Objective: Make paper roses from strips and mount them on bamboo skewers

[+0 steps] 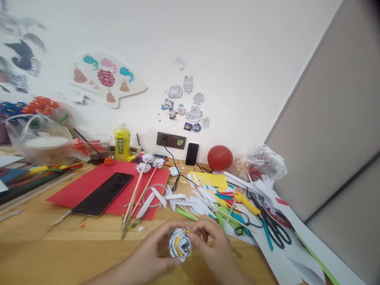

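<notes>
A round flower of folded white and yellow paper (180,244) is held just above the front of the table. My left hand (158,247) curls around its left side, with the thumb below and the fingers over the top. At the upper right edge of the flower, my right hand (211,242) pinches with thumb and forefinger, close to a small yellow paper bit. Its other fingers are bent in. Beyond the hands lie loose folded white paper strips (190,204). Similar white paper flowers (150,161) on wooden sticks rest on red paper (101,194).
A black tablet (103,194) lies on the red paper. To the right are a yellow glue gun (247,203), black-handled scissors (274,227) and white sheets (276,257). Farther back stand a yellow bottle (122,142), a phone (192,154) and a red balloon (220,158). A black cable (175,162) hangs from the socket.
</notes>
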`<state>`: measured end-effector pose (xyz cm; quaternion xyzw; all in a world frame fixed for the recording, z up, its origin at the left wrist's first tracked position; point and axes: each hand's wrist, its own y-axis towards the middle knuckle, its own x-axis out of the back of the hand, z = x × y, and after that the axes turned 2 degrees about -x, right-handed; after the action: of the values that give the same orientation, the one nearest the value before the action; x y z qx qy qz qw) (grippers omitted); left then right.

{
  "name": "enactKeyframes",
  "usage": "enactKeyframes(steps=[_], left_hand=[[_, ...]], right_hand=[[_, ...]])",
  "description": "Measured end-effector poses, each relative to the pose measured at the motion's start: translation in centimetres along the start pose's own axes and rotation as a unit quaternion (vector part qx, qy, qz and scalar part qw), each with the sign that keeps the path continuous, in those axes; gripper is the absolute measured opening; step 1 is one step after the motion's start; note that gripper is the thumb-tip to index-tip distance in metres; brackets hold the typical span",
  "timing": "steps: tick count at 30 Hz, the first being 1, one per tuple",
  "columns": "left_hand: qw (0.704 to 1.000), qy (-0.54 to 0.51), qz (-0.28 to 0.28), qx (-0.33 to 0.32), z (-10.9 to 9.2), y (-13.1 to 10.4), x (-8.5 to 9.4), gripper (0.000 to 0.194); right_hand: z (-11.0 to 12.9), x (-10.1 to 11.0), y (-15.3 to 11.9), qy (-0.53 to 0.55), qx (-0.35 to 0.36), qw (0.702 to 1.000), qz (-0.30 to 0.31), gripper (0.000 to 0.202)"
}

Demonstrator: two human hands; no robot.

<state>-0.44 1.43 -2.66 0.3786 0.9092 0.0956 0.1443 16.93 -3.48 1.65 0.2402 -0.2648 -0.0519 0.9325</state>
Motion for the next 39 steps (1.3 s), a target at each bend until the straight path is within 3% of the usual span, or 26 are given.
enactKeyframes(steps=[5,12,24,35,39], left_hand=[[0.999,-0.042,0.011,0.006,1.0,-0.1,0.3,0.059],[0.998,0.048,0.016,0.022,0.3,-0.1,0.3,0.057],[0.994,0.094,0.011,0.046,0.0,0.0,0.2,0.054],[0.991,0.123,0.015,0.053,-0.5,0.0,0.1,0.054],[0.991,0.124,0.013,0.054,-0.7,0.1,0.0,0.055]], right_hand=[[0.7,0.8,0.1,-0.167,0.209,0.963,0.001,0.018],[0.7,0.4,0.1,-0.364,0.349,0.863,0.009,0.031],[-1.1,-0.1,-0.3,-0.368,0.336,0.866,0.032,0.026],[-1.2,0.0,-0.1,-0.347,0.34,0.874,0.032,0.034],[-0.2,0.4,-0.3,-0.343,0.332,0.878,0.032,0.029]])
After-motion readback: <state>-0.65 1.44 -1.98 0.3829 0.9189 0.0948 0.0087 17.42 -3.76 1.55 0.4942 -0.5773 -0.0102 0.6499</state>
